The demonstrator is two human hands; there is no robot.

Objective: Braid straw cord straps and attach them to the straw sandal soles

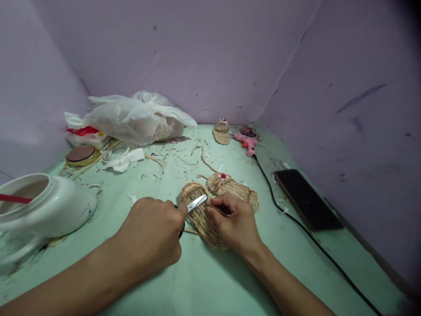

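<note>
Scissors [196, 203] sit in my left hand [154, 232], which is curled into a closed fist around the handles, the short blades poking out past the thumb with their tips barely parted. The blades lie over the near woven slipper [200, 217], a small straw-coloured one lying flat on the green table [210, 281], directly between my two hands. My right hand [237, 224] rests on that slipper's right edge, fingers bent and pinched down against it just beside the scissor tips; something dark shows under the fingers, but I cannot tell what it is.

Just beyond the right hand lies a second slipper [235, 188] with a red-and-white bead on its strap, touching the first. A black cord [296, 221] runs past the right of that hand, from a pink glue gun [248, 142] far ahead. Right of the cord lies a dark phone [307, 199]. A third slipper [222, 133] stands well ahead, near the glue gun. Left of the left hand lies a white jar [49, 206] on its side, and far ahead on the left a crumpled plastic bag [138, 117].
</note>
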